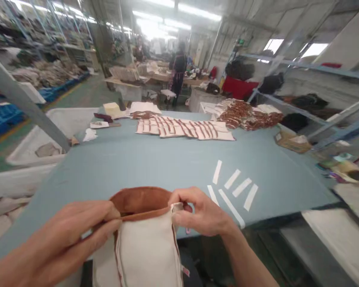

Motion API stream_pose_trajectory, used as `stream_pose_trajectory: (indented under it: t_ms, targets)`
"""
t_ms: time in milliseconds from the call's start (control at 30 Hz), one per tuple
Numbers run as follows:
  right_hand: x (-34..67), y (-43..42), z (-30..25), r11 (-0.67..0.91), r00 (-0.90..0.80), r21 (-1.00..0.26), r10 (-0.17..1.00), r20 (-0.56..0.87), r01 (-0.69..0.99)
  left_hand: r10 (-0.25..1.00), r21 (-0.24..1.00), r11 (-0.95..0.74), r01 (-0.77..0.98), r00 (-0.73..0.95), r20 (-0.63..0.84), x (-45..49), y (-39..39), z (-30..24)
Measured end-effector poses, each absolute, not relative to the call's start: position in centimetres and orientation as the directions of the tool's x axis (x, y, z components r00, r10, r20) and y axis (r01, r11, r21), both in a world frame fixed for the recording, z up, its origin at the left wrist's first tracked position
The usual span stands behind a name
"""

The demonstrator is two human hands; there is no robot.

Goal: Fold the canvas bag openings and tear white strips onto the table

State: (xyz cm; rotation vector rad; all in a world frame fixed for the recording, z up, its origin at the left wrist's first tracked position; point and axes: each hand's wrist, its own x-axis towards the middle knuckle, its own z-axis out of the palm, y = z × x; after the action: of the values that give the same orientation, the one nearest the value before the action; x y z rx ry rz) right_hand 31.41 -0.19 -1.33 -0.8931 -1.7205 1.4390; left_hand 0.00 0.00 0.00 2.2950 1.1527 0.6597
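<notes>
Both my hands hold a cream fabric piece with a brown lining (146, 243) at the near edge of the grey-green table (155, 159). My left hand (68, 235) pinches its left top edge, fingers closed. My right hand (197, 211) pinches the right top corner, where a small white tab shows. The brown rim curves open between the two hands. Several white strips (236, 187) lie on the table just right of my right hand.
A row of cream pieces with brown trim (185, 128) lies across the far table, with a stack of brown-and-white pieces (245, 113) at the far right. White bins (48, 139) stand at the left, metal shelving (332, 119) at the right. A person (178, 75) stands far back.
</notes>
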Motion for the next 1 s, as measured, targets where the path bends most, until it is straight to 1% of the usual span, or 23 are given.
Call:
stream_pose_trajectory:
  t_ms: [33, 100, 167, 267, 333, 433, 533, 600, 733, 800, 867, 933, 1000]
  targets:
    - [31.1, -0.4, -1.0, 0.162, -0.515, -0.986, 0.849, 0.117, 0.044, 0.811, 0.599, -0.536, 0.594, 0.560, 0.170, -0.1, 0.7, -0.2]
    - [30.4, -0.6, -0.4, 0.201, -0.528, -0.980, 0.833, 0.162, 0.017, 0.791, 0.616, -0.533, 0.581, 0.600, 0.119, -0.1, 1.8, -0.5]
    - [29.9, -0.5, 0.1, 0.228, -0.544, -0.974, 0.818, 0.187, 0.009, 0.796, 0.688, -0.480, 0.545, 0.600, 0.079, 0.4, 2.3, -0.7]
    - [29.2, -0.3, 0.8, 0.277, -0.563, -0.961, 0.796, 0.220, 0.017, 0.759, 0.818, -0.419, 0.394, 0.646, 0.078, 1.7, 2.2, -0.4]
    - [28.9, -0.3, 1.3, 0.315, -0.574, -0.948, 0.786, 0.231, 0.049, 0.741, 0.846, -0.410, 0.340, 0.665, 0.091, 2.8, 1.8, 0.2]
    - [28.6, -0.3, 1.9, 0.331, -0.568, -0.934, 0.797, 0.203, 0.131, 0.749, 0.823, -0.441, 0.357, 0.652, 0.118, 4.2, 1.4, 1.4]
    - [28.5, -0.3, 2.1, 0.347, -0.534, -0.907, 0.827, 0.176, 0.238, 0.743, 0.782, -0.512, 0.355, 0.640, 0.196, 4.8, 1.4, 2.1]
    - [28.4, -0.1, 2.1, 0.357, -0.531, -0.892, 0.830, 0.167, 0.277, 0.742, 0.745, -0.548, 0.380, 0.631, 0.224, 4.9, 1.6, 2.2]
    - [28.4, 0.6, 1.8, 0.332, -0.537, -0.908, 0.830, 0.153, 0.254, 0.726, 0.691, -0.570, 0.444, 0.665, 0.172, 5.1, 2.0, 2.7]
    - [28.4, 1.0, 1.7, 0.308, -0.549, -0.922, 0.825, 0.136, 0.235, 0.707, 0.715, -0.562, 0.414, 0.689, 0.157, 5.4, 2.0, 3.1]
    - [28.5, 1.3, 1.7, 0.302, -0.569, -0.929, 0.812, 0.133, 0.214, 0.717, 0.752, -0.533, 0.388, 0.680, 0.157, 6.0, 1.5, 3.2]
    - [28.6, 1.4, 1.7, 0.310, -0.567, -0.926, 0.812, 0.140, 0.216, 0.745, 0.763, -0.505, 0.404, 0.651, 0.148, 6.6, 0.7, 3.0]
    - [28.8, 1.3, 1.8, 0.316, -0.549, -0.917, 0.824, 0.138, 0.244, 0.775, 0.744, -0.496, 0.448, 0.614, 0.148, 7.1, -0.2, 2.7]
